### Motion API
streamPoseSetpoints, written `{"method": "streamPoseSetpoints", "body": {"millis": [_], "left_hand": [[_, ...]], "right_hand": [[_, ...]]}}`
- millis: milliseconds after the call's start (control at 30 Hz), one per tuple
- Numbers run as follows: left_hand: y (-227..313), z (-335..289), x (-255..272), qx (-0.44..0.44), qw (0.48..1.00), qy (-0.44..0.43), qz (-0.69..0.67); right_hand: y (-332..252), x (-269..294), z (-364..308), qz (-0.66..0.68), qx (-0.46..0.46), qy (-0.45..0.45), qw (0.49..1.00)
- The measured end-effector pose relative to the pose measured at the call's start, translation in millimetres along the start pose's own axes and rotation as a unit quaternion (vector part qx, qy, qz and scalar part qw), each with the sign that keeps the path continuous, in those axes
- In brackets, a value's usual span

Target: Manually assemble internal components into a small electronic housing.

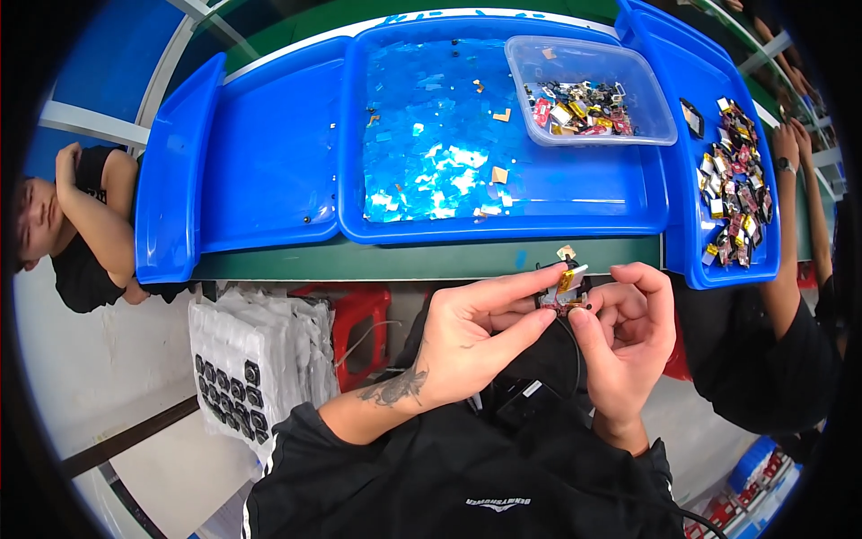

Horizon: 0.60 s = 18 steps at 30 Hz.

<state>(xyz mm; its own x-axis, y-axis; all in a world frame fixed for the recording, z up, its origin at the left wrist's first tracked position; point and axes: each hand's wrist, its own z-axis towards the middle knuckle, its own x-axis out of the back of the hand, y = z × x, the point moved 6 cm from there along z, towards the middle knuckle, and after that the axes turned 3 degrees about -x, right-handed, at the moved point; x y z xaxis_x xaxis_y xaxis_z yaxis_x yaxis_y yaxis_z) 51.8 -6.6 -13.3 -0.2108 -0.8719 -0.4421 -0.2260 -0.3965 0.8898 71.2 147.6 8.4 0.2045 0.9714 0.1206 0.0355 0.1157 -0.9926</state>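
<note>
My left hand (462, 337) and my right hand (628, 346) meet just below the table's front edge. Between them is a small electronic assembly (564, 295), with black edges, a yellow-and-white piece and a bit of red. My left thumb and forefinger pinch it from one side. From the other side, my right thumb and curled fingers grip it. A tan scrap (566, 253) shows right above it. Fingers cover much of the assembly, so its exact kind cannot be made out.
A large blue tray (503, 232) holds shiny blue film pieces and a clear plastic box (588, 139) of small electronic parts. More parts fill the right blue tray (709, 269). Another blue tray (269, 180) stands left. White packing trays (269, 341) and a red stool (364, 337) sit below. People are on both sides.
</note>
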Motion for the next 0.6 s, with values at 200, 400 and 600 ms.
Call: {"method": "streamPoseSetpoints", "body": {"millis": [200, 400, 600], "left_hand": [[-9, 2, 1, -0.004, 1.000, -0.007, 0.007], [6, 7, -8, -0.015, 1.000, 0.022, 0.001], [41, 14, -14, -0.061, 0.996, -0.036, 0.044]], "right_hand": [[10, -9, 8, 0.033, 0.002, -0.004, 0.999], [-13, -13, 6, -0.094, 0.101, -0.018, 0.990], [-39, 4, 48, -0.029, -0.020, -0.135, 0.990]]}}
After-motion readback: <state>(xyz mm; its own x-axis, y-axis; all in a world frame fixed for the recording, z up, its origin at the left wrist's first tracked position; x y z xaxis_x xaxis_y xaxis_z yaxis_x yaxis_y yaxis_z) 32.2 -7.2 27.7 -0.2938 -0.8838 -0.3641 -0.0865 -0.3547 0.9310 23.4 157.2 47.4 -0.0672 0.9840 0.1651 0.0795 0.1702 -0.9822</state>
